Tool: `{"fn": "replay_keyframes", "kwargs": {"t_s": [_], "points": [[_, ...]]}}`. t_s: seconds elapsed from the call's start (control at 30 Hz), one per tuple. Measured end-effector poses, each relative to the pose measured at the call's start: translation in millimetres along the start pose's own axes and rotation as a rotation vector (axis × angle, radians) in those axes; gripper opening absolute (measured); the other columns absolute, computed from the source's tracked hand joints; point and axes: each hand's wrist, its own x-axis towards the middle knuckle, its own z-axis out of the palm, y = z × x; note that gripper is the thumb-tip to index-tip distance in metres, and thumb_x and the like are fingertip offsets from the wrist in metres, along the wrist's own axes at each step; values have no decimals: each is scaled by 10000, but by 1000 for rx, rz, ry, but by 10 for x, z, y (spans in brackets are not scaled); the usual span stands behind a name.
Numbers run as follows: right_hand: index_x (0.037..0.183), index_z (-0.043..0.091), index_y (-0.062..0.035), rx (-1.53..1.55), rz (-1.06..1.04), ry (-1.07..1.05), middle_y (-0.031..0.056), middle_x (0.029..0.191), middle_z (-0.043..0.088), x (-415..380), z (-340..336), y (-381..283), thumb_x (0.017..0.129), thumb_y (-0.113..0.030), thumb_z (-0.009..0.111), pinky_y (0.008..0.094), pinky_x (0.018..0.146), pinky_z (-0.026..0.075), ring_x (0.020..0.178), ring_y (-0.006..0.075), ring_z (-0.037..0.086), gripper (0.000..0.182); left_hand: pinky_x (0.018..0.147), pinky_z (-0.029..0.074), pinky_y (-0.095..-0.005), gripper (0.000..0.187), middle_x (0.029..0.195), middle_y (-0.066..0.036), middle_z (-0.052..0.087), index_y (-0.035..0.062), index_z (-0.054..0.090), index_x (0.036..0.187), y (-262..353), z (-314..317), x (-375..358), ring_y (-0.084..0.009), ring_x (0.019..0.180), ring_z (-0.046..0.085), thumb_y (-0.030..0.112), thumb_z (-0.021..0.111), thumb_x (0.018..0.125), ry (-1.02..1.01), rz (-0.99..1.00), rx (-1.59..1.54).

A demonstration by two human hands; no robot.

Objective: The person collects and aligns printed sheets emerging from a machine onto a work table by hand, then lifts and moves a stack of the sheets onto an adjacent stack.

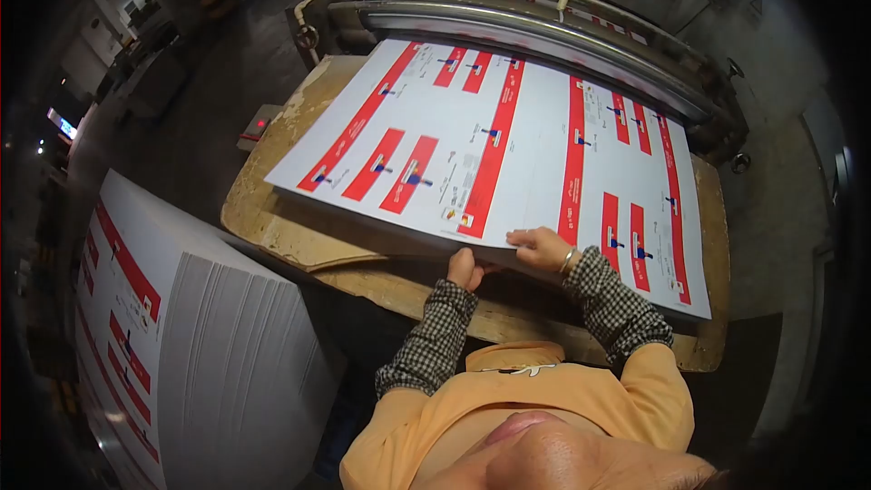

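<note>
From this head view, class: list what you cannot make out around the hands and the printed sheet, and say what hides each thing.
- Left hand: its fingers are tucked under the printed sheet, so its grip cannot be seen.
- Small print on the sheet: too small to read.
- Wooden table: mostly covered by the sheet.
- Machine roller: its far part is dark and warped by the lens.
- Paper stack: its bottom is cut off by the frame edge.
- Right hand: lies on the sheet.

Tall stack of printed sheets (pixel 209 354) at lower left, worn wooden board (pixel 272 218) on the machine bed, metal rollers (pixel 508 27) along its far edge, red-lit switch box (pixel 259 127) beside the board's left corner
</note>
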Motion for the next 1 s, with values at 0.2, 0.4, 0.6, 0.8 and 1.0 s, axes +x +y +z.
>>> {"fn": "replay_keyframes", "kwargs": {"t_s": [0.2, 0.4, 0.6, 0.8, 1.0], "points": [[1053, 615, -3, -67, -23, -126, 208, 1134, 582, -84, -35, -106, 748, -159, 524, 367, 909, 450, 1056, 334, 564, 355, 816, 499, -558, 423, 1222, -253, 450, -75, 349, 1239, -97, 104, -310, -379, 1091, 506, 68, 254, 853, 41, 19, -112], [1046, 611, 3, -74, -28, 31, 205, 1155, 571, -4, 100, 32, 755, -161, 536, 364, 938, 435, 1104, 331, 535, 342, 799, 508, -553, 400, 1180, -244, 479, -89, 365, 1216, 49, 109, -128, -380, 1060, 527, 71, 265, 863, 76, -5, -72], [1069, 603, 4, 8, 27, -17, 187, 1182, 564, 115, 93, 235, 764, -174, 578, 357, 968, 410, 1144, 300, 516, 354, 796, 518, -509, 366, 1165, -190, 504, -49, 405, 1205, 105, -27, -16, -325, 1025, 556, 101, 394, 872, 26, -35, 50], [1184, 514, 62, -25, 413, 126, 257, 1242, 493, 703, -238, 462, 770, -328, 644, 344, 998, 372, 1196, 322, 461, 584, 723, 474, -278, 358, 921, -73, 632, -19, 595, 1049, 396, -43, -78, -146, 820, 584, 177, 691, 765, -107, 81, 622], [1358, 276, 35, -329, 134, -289, 307, 1412, 195, 399, 0, 138, 618, -454, 752, 397, 1088, 218, 1333, 409, 182, 1007, 823, 463, -285, 412, 1021, -104, 624, -41, 579, 1064, 440, -88, 8, -167, 928, 580, 147, 730, 730, -246, 181, 747]]}}
